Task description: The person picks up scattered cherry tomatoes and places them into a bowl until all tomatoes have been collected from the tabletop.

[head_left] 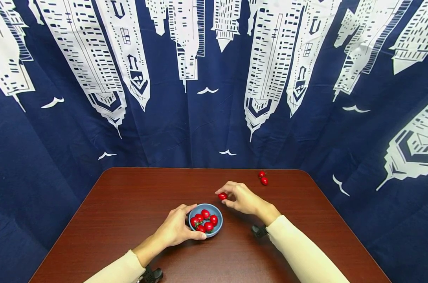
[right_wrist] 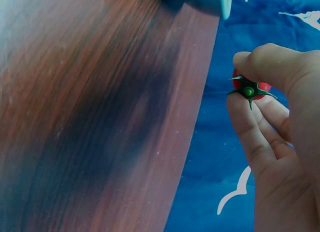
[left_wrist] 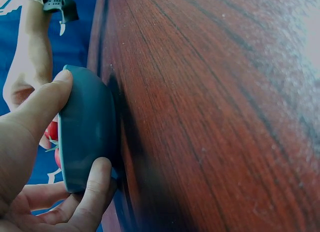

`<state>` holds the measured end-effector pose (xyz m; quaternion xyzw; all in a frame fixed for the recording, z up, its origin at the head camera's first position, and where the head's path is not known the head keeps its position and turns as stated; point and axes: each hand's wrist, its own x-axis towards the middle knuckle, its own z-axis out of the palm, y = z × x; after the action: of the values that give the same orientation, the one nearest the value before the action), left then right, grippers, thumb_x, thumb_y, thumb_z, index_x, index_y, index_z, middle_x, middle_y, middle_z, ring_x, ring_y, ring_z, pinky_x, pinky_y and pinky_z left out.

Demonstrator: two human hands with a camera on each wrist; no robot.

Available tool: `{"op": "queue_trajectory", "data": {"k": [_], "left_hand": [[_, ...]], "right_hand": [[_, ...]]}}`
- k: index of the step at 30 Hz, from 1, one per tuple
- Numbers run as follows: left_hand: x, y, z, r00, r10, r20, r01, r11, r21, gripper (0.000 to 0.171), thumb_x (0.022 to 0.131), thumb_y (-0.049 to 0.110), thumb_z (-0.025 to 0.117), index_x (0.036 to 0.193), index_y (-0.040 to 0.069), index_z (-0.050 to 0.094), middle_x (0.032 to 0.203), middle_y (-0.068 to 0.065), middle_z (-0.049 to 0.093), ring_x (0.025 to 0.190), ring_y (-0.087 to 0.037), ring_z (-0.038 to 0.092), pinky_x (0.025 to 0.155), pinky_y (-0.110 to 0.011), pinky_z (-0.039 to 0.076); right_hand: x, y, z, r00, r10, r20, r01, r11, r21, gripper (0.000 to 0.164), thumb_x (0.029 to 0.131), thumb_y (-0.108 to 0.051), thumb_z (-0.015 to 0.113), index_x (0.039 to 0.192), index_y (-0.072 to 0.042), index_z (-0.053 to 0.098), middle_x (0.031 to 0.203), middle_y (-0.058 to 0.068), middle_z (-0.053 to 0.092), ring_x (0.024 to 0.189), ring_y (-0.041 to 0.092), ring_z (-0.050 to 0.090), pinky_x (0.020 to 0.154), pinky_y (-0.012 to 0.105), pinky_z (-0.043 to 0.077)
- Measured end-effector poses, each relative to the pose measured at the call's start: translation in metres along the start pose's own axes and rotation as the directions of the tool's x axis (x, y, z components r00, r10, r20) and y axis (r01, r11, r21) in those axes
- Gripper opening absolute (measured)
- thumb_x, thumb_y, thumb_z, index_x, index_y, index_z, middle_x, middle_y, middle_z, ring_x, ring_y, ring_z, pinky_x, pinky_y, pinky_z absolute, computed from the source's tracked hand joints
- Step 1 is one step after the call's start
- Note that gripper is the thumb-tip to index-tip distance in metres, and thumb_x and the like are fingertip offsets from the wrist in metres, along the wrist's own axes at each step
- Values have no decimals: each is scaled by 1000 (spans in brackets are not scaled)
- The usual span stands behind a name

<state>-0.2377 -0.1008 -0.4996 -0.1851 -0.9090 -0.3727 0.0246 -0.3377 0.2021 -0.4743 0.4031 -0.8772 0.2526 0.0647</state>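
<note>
A small blue bowl (head_left: 219,227) with several red cherry tomatoes (head_left: 208,226) in it stands near the middle of the table. My left hand (head_left: 178,227) grips it from the left, thumb on the near rim and fingers round the far side, as the left wrist view of the bowl (left_wrist: 90,127) also shows. Just beyond the bowl's right side, my right hand (head_left: 240,197) pinches one cherry tomato (head_left: 222,195) between thumb and fingers. In the right wrist view the green stem cap of this tomato (right_wrist: 249,91) faces the camera.
Two more cherry tomatoes (head_left: 264,181) lie together near the back right edge of the brown wooden table (head_left: 146,192). Behind the table hangs a dark blue cloth (head_left: 168,129) printed with white buildings. Each wrist carries a dark camera mount (head_left: 259,231).
</note>
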Motion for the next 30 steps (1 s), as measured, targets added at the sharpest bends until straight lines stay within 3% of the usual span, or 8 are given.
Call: {"op": "queue_trajectory", "data": {"k": [14,19,24,30], "left_hand": [[-1,-2,0,1000,9,-5,-9,1000,5,106,70,44,114,155,-3,70,128,-11,79,113,-22,72,99,-41,63],[-2,-3,0,1000,7,2,-7,1000,9,107,71,45,114,156,-2,70,129,-11,79,119,-26,73,104,-46,63],[-1,-3,-1,1000,4,6,-4,1000,5,106,71,45,114,155,-2,70,129,-11,79,119,-25,73,103,-45,64],[0,-2,-2,1000,2,11,-2,1000,-3,106,71,44,114,156,-2,70,129,-11,78,118,-24,73,104,-45,64]], "right_hand": [[-1,-29,-6,998,-62,25,62,998,31,38,101,-1,88,137,-13,84,124,4,80,107,14,78,94,34,72],[-4,-39,-7,995,-92,46,91,995,39,38,100,0,88,137,-9,83,124,5,80,107,15,79,94,36,72],[-5,-48,-6,993,-100,69,98,994,41,37,102,-1,88,137,-7,82,126,4,80,109,14,79,97,31,70],[-8,-56,-6,989,-113,90,109,993,46,34,102,-3,88,135,-7,82,125,3,79,110,13,79,98,33,71]]}}
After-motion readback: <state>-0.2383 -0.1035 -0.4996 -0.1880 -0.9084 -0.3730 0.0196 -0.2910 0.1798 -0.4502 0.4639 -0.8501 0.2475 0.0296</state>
